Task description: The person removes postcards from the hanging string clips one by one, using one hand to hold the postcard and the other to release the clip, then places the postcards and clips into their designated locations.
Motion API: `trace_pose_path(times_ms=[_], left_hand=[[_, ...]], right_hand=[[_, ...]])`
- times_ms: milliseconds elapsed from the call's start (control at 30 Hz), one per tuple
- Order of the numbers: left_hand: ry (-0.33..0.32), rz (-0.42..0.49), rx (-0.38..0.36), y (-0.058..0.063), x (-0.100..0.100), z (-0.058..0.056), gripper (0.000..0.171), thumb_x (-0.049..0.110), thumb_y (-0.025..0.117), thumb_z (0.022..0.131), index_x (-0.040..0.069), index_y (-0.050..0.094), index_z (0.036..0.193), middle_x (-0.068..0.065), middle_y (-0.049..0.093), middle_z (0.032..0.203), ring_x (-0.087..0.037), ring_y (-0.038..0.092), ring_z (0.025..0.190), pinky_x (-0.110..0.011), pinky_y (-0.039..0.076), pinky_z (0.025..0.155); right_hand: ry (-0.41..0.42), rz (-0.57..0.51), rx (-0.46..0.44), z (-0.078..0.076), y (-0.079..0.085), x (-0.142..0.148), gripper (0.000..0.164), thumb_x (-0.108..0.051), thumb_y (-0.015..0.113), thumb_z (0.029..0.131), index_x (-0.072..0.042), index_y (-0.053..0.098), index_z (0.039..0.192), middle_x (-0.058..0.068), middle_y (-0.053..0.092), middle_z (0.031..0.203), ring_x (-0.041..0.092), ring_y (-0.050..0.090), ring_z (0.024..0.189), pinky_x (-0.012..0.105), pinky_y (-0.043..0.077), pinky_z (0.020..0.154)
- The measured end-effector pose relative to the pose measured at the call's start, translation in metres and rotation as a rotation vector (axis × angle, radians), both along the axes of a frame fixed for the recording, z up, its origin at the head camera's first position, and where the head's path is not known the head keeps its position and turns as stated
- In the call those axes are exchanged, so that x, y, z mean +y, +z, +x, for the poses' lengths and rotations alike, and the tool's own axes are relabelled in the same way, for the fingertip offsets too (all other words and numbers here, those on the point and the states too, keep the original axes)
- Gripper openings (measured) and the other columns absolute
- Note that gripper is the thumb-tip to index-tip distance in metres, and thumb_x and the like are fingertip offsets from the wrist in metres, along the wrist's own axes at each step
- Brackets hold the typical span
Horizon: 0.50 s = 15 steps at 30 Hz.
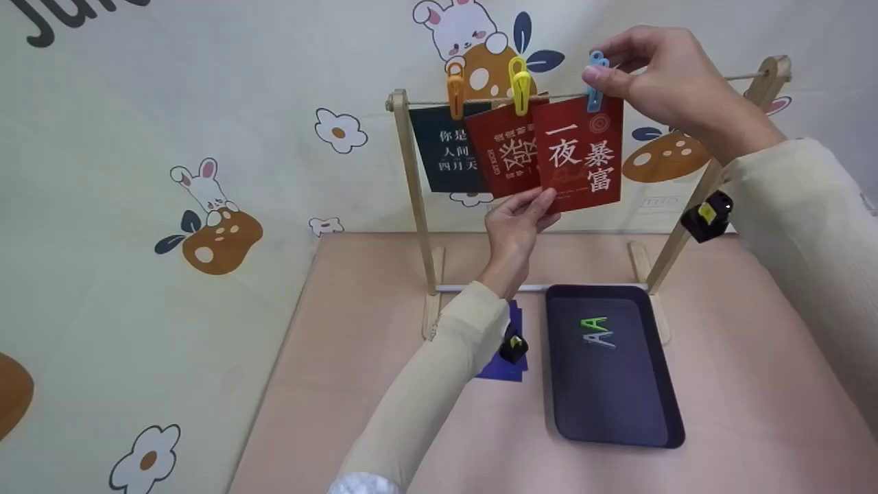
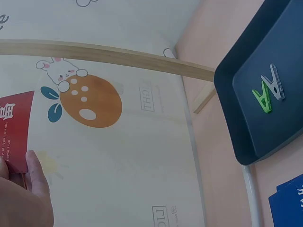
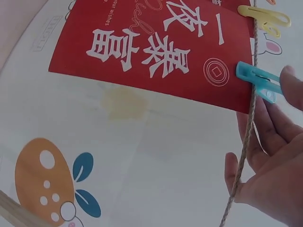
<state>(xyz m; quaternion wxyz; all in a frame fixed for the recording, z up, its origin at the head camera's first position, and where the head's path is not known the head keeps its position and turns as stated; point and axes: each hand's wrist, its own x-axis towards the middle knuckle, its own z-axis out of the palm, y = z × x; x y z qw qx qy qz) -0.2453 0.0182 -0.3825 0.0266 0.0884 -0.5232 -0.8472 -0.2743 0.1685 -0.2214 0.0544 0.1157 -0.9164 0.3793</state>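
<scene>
A red card (image 1: 576, 175) with white characters hangs at a rope (image 3: 250, 118) strung across a wooden stand. My left hand (image 1: 513, 230) pinches its lower left corner. My right hand (image 1: 675, 86) holds a light blue clothespin (image 3: 258, 78) by its upper end, with the thumb on the near side. The clothespin's lower end sits over the rope and the card's top edge. To the left, a yellow clothespin (image 1: 521, 86) holds a second red card (image 1: 504, 147), partly covered by the first. Farther left, an orange clothespin (image 1: 455, 92) holds a dark green card (image 1: 446, 175).
A dark tray (image 1: 610, 405) stands on the pink table, with a green clothespin (image 2: 262, 98) and a grey clothespin (image 2: 274, 82) in it. Blue cards (image 1: 504, 372) lie left of the tray, partly behind the left sleeve. Wooden posts (image 1: 411, 158) flank the rope.
</scene>
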Motion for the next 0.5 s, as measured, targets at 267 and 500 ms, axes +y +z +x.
trace_pose_path(times_ms=[267, 500], left_hand=[[0.02, -0.005, -0.001, -0.001, -0.006, 0.002, 0.025, 0.011, 0.073, 0.075, -0.001, 0.069, 0.097, -0.013, 0.07, 0.092, -0.018, 0.069, 0.079, -0.031, 0.059, 0.071], [0.016, -0.023, -0.013, 0.002, -0.009, 0.006, 0.026, 0.014, 0.073, 0.075, 0.001, 0.069, 0.097, -0.012, 0.071, 0.092, -0.02, 0.07, 0.079, -0.03, 0.059, 0.071]], right_hand=[[-0.022, -0.051, 0.032, 0.001, 0.0, -0.01, 0.048, -0.047, 0.054, 0.085, -0.015, 0.054, 0.12, -0.009, 0.052, 0.099, 0.008, 0.052, 0.087, 0.028, 0.05, 0.094], [-0.018, -0.147, 0.078, 0.002, 0.002, -0.012, 0.036, -0.038, 0.056, 0.086, -0.014, 0.056, 0.112, -0.012, 0.053, 0.092, 0.006, 0.052, 0.079, 0.013, 0.049, 0.079]])
